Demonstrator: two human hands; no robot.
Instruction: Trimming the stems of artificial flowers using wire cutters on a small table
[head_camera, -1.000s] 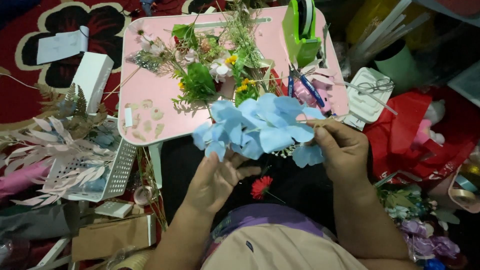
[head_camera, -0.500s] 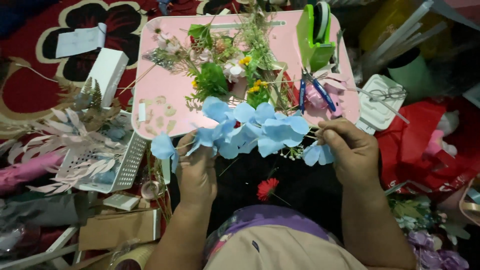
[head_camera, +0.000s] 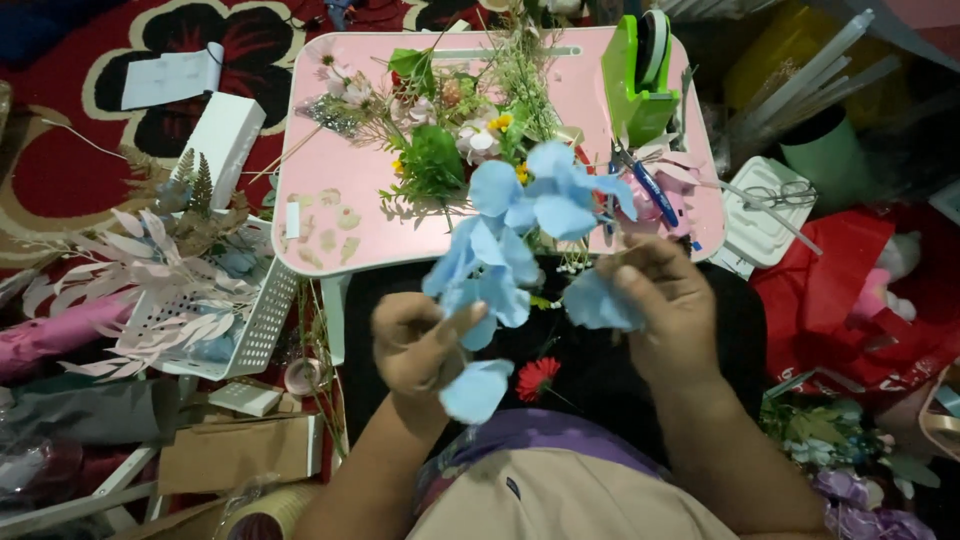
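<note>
Two hands: the left hand (head_camera: 425, 345) is closed around the stem of a light-blue artificial flower spray (head_camera: 520, 235); the right hand (head_camera: 665, 300) pinches one of its blue petals (head_camera: 598, 303).
Spray: held in the air above the lap, at the near edge of the pink table (head_camera: 330, 190).
Progress: the spray looks only partly arranged; one loose blue petal (head_camera: 477, 390) hangs below the left hand, and a greenery cluster (head_camera: 435, 160) lies unused on the table.
Room: crowded; a white basket (head_camera: 255, 330) is near on the left, a red flower (head_camera: 537, 378) lies on the lap, and a green tape dispenser (head_camera: 640, 75) stands at the far right of the table.

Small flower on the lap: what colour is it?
Red flower, seen in the head view.
</note>
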